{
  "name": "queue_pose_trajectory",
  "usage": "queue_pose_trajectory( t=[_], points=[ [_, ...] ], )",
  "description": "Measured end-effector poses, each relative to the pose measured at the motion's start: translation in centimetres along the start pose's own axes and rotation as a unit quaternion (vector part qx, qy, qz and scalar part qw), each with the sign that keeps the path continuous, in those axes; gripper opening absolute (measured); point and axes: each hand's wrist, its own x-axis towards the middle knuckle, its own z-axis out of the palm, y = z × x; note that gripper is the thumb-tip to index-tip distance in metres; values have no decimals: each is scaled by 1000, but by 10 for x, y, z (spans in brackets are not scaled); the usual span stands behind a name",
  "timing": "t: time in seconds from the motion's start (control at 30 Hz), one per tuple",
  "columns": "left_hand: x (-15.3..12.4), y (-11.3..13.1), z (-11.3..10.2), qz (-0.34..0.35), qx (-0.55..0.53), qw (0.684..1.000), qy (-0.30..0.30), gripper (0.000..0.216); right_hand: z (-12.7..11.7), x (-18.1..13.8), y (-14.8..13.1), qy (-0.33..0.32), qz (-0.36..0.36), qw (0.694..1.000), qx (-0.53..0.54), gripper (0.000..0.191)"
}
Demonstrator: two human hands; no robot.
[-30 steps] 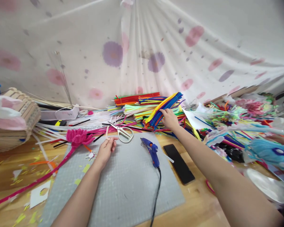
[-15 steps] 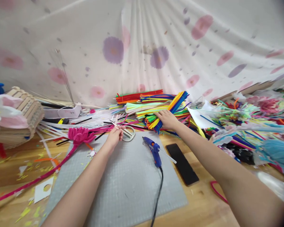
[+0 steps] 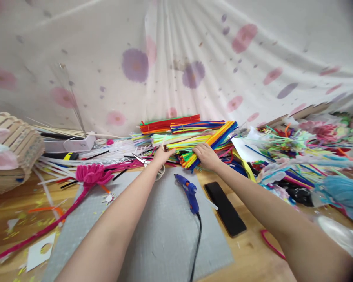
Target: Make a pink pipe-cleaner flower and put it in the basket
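My right hand (image 3: 206, 156) is closed over a bundle of yellow, orange, green and blue pipe cleaners (image 3: 222, 134) lying slantwise on the pile. My left hand (image 3: 162, 155) is at the left end of the same heap, beside green and yellow pipe cleaners (image 3: 181, 141). From its fingers a short pale strip (image 3: 164, 142) sticks up; its lower part is hidden. Scissors (image 3: 141, 158) with pale handles lie under my left hand and wrist, blades to the left. A blue glue gun (image 3: 191, 192) rests on the grey cutting mat (image 3: 159, 235).
A black phone (image 3: 225, 209) lies right of the glue gun. A magenta pipe-cleaner flower (image 3: 94, 175) with a long stem crosses the mat's left edge. A wooden-stick basket (image 3: 26, 145) stands at left. Tangled craft pieces (image 3: 300, 156) fill the right; a floral curtain (image 3: 164, 90) hangs behind.
My left hand has moved right and slightly up, from above the scissors to the pipe-cleaner pile, with the pale strip in it. My right hand stays on the bundle. The view has shifted slightly.
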Motion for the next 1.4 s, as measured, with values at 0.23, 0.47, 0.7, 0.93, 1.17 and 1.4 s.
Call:
queue_pose_trajectory(
  t=[0.23,0.47,0.7,0.93,1.17,1.4],
  points=[
    [-8,14,19,-23,-74,997,-23,44,-4,7,3,17,60,997,48,83],
    [-41,32,0,-73,-189,963,-178,35,6,-5,9,146,101,978,106,64],
    [-45,29,-25,-198,-254,930,-174,23,19,-22,1,245,95,959,107,53],
    [-54,32,-7,-101,-91,977,-162,14,24,-25,-1,228,107,963,99,53],
    [-53,28,4,-98,-67,980,-157,18,21,-25,-4,243,86,963,83,53],
    [-52,21,8,-80,-19,989,-126,22,25,-30,-6,243,85,962,90,55]
  ],
)
